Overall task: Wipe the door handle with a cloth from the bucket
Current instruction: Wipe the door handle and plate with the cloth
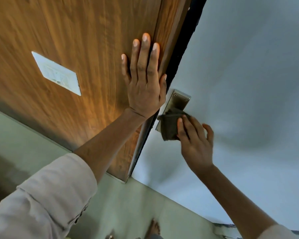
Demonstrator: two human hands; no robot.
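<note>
Left hand (145,87) flat against the wooden panel (67,40), fingers spread, grip released, holding nothing. Best kept pressed there to steady against the push of wiping. Right hand (195,140) grasping the dark cloth (169,126), pressed over the handle's metal plate (179,100) near the door (248,66) edge. Worth folding cloth around the lever, hidden underneath, with firm strokes.

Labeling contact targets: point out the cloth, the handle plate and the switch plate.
cloth (169,125), head view, middle of the dark folded fabric.
handle plate (179,99), head view, bare metal above the cloth.
switch plate (57,74), head view, centre of the white face.
</note>
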